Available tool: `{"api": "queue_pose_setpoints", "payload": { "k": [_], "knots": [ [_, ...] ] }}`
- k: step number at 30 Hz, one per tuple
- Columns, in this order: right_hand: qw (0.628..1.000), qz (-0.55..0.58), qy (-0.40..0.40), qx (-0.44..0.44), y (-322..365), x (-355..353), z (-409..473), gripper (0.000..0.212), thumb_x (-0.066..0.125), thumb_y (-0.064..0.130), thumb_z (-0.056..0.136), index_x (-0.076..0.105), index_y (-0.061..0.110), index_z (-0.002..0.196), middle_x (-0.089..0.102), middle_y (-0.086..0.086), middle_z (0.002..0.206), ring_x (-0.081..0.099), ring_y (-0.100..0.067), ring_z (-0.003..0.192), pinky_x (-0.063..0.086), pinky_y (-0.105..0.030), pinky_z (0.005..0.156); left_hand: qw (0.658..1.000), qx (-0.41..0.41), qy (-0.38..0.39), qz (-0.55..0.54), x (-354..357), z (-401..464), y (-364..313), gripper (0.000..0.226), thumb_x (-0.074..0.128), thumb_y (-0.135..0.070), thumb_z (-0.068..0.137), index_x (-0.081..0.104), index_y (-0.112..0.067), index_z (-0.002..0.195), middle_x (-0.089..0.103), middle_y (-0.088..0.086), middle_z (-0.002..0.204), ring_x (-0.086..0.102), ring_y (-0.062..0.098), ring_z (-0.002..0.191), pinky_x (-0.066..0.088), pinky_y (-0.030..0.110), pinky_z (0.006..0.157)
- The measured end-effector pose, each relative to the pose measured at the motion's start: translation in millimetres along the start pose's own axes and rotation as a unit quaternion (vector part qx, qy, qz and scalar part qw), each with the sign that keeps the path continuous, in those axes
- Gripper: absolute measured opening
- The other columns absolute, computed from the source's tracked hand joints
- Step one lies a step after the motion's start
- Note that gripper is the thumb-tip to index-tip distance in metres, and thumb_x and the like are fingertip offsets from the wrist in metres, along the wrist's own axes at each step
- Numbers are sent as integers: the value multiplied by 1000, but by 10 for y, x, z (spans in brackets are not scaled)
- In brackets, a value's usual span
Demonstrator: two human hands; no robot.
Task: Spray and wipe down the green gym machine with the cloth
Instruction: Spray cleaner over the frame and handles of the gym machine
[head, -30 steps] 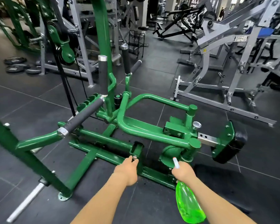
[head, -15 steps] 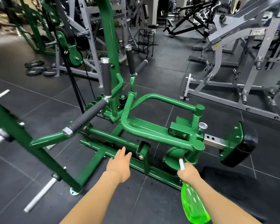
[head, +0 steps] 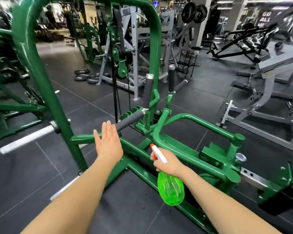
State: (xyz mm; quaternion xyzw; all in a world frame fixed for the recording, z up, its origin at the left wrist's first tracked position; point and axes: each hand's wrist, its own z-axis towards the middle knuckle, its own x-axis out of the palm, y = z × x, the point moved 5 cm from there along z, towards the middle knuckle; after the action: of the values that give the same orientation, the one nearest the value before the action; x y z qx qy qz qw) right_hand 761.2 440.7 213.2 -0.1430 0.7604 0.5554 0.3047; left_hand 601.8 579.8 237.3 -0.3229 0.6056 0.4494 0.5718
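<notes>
Head view: green gym machine (head: 189, 154) stands on dark floor tiles (head: 41, 166), glossy tubular frame, black foam grips. Left hand (head: 108, 142) flat, fingers straight, over the horizontal grip (head: 128, 120). Right hand (head: 169, 163) grasps translucent green spray bottle (head: 171, 190), white nozzle forward.

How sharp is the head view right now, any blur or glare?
Head view: motion blur smears the left edge and far background; left hand, right hand and spray bottle are fairly sharp; overhead glare streaks the green machine tubing; wide-angle bending curves the frame.
</notes>
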Motion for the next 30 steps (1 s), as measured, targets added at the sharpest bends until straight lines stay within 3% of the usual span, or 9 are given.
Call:
{"api": "queue_pose_setpoints", "payload": {
  "k": [4,11,15,17,19,21,24,27,30],
  "knots": [
    [999,11,6,-37,471,109,182,12,51,5,82,59,11,87,63,-6,90,64,-27,73,59,-43,71,995,1,96,-28,174,9,133,82,45,-18,91,-10,-5,152,-15,8,160,-8,23,149,11,54,118],
    [999,-15,18,-37,691,246,381,11,50,6,82,58,11,87,61,-8,88,68,-34,79,58,-46,73,991,10,126,-43,169,5,160,90,50,-20,87,-11,-6,152,-17,5,160,-9,20,149,12,55,117],
    [999,22,10,-22,690,236,459,14,51,3,83,60,8,93,62,-9,95,61,-23,75,60,-40,71,992,17,118,-47,158,10,179,90,50,-29,88,-9,-7,153,-16,4,160,-8,20,149,10,55,118],
    [1000,29,-1,-6,696,237,508,10,53,2,83,60,9,86,61,-10,93,60,-21,71,60,-36,65,992,18,115,-48,141,12,213,91,51,-28,86,-8,-8,153,-10,5,161,-6,20,149,10,55,118],
    [1000,10,-22,5,703,198,565,16,53,1,84,57,12,73,60,-9,84,61,-24,66,59,-36,64,994,19,94,-45,94,54,218,89,52,-27,85,-4,-10,153,4,7,160,4,23,148,13,56,117],
    [999,7,-39,20,664,156,635,19,53,2,85,55,12,69,59,-7,77,62,-27,66,59,-43,72,997,24,66,-29,23,105,189,83,51,-25,86,4,-10,153,21,10,152,19,26,142,21,54,115],
    [996,43,-66,45,559,141,746,9,54,3,85,59,9,80,58,-6,81,60,-21,63,59,-44,75,999,31,31,10,-58,205,144,64,52,-23,85,27,-11,143,37,10,135,36,28,126,35,44,105],
    [992,62,-97,56,488,118,830,8,55,5,85,59,8,91,58,-5,84,58,-16,61,58,-45,78,1000,27,5,15,-114,319,95,45,52,-25,86,44,-15,129,43,9,127,41,27,118,35,39,98],
    [988,63,-122,72,495,73,902,7,55,5,86,59,6,91,57,-3,80,57,-14,59,58,-46,78,1000,21,-1,-17,-105,438,81,49,54,-27,84,43,-16,130,40,10,133,35,29,126,28,45,107]
  ]
}}
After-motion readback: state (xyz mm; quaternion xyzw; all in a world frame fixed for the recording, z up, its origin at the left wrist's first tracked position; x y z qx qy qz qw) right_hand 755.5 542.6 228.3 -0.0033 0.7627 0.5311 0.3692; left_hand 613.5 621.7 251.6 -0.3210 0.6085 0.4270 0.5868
